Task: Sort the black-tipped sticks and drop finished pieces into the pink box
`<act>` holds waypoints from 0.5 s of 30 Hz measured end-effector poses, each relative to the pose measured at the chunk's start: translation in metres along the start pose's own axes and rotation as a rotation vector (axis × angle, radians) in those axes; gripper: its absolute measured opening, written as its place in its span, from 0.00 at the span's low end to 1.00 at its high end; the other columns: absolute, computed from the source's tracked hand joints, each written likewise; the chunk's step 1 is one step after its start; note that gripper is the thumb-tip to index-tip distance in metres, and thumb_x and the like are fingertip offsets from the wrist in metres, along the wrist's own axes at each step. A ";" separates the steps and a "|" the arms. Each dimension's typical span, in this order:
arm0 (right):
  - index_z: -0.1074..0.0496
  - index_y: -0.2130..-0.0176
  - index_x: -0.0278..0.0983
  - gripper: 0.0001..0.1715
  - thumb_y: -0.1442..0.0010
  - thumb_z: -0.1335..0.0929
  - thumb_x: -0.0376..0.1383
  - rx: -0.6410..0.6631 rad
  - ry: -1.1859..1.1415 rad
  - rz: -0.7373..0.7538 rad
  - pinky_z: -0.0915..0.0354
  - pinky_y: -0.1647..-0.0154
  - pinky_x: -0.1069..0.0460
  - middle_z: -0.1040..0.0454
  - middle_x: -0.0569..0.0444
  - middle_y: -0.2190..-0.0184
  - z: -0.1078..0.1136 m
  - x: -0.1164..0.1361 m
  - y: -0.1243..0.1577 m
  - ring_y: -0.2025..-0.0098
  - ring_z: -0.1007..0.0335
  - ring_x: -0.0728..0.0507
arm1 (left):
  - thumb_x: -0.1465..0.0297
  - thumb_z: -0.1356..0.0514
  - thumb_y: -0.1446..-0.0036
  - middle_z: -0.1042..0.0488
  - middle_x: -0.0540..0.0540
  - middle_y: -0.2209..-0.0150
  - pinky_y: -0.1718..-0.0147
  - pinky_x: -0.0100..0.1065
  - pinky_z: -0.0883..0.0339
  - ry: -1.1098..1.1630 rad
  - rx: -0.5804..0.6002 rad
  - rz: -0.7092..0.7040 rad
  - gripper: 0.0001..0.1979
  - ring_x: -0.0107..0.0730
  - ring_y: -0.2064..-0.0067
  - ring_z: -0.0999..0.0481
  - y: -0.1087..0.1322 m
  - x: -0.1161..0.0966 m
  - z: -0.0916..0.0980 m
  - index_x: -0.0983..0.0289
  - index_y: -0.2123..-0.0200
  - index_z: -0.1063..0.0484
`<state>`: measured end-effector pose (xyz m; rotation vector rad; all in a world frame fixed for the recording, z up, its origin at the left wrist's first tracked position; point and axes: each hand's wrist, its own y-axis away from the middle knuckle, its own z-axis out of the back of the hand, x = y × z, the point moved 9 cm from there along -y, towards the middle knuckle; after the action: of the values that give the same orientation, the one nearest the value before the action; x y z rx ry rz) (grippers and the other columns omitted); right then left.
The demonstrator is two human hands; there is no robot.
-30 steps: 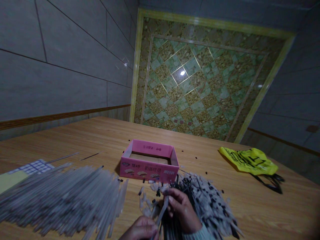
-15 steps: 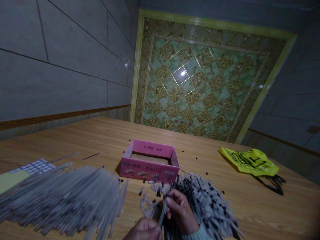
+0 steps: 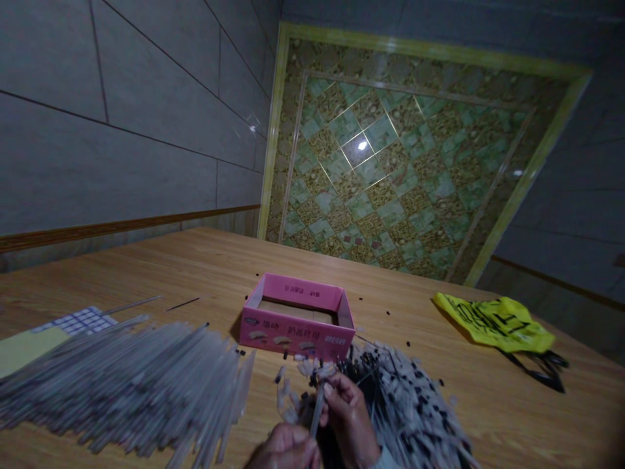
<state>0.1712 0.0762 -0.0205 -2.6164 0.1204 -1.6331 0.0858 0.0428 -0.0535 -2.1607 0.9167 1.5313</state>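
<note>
A thin greyish translucent tube point(image 3: 317, 412) slants between my two hands, low in the view. My left hand point(image 3: 286, 446) pinches its lower end, fingers closed. Near the upper end, my right hand point(image 3: 350, 417) is closed on the same tube with thumb and fingertips. Small clear and black pieces point(image 3: 288, 396) lie scattered just beyond my hands. To the right of my right hand spreads a heap of black rods with clear and black pieces point(image 3: 415, 404). A large pile of long translucent tubes point(image 3: 131, 384) lies at the left.
An open pink cardboard box point(image 3: 295, 339) stands beyond my hands. A yellow bag point(image 3: 495, 322) with black straps lies at the right. A checked cloth or sheet point(image 3: 83, 320) and a pale yellow piece point(image 3: 29, 348) show at the far left of the wooden table point(image 3: 195, 260).
The whole view has shifted slightly, with the box and bag appearing a little further right. Both hands keep hold of the tube in nearly the same pose.
</note>
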 end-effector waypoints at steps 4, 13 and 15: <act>0.34 0.71 0.34 0.14 0.51 0.28 0.40 0.045 0.028 -0.025 0.42 0.86 0.60 0.37 0.63 0.85 -0.002 -0.002 -0.001 0.86 0.45 0.55 | 0.47 0.39 0.62 0.41 0.47 0.86 0.83 0.29 0.59 0.050 0.070 0.020 0.25 0.21 0.84 0.46 -0.002 -0.001 -0.003 0.66 0.82 0.33; 0.32 0.70 0.33 0.14 0.54 0.26 0.37 0.134 0.193 -0.106 0.38 0.86 0.58 0.33 0.60 0.81 -0.016 0.034 -0.013 0.84 0.40 0.54 | 0.47 0.41 0.59 0.36 0.50 0.82 0.80 0.30 0.56 0.021 -0.018 -0.051 0.25 0.24 0.80 0.42 0.002 -0.011 0.005 0.67 0.80 0.31; 0.31 0.71 0.33 0.14 0.55 0.26 0.38 0.191 0.272 -0.122 0.37 0.85 0.57 0.33 0.60 0.83 -0.026 0.041 -0.014 0.85 0.39 0.53 | 0.46 0.43 0.59 0.37 0.50 0.83 0.79 0.31 0.57 -0.038 -0.003 -0.065 0.27 0.24 0.81 0.44 0.004 -0.016 0.003 0.67 0.81 0.31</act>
<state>0.1668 0.0863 0.0291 -2.2930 -0.1801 -1.9273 0.0776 0.0471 -0.0394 -2.1343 0.8242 1.5385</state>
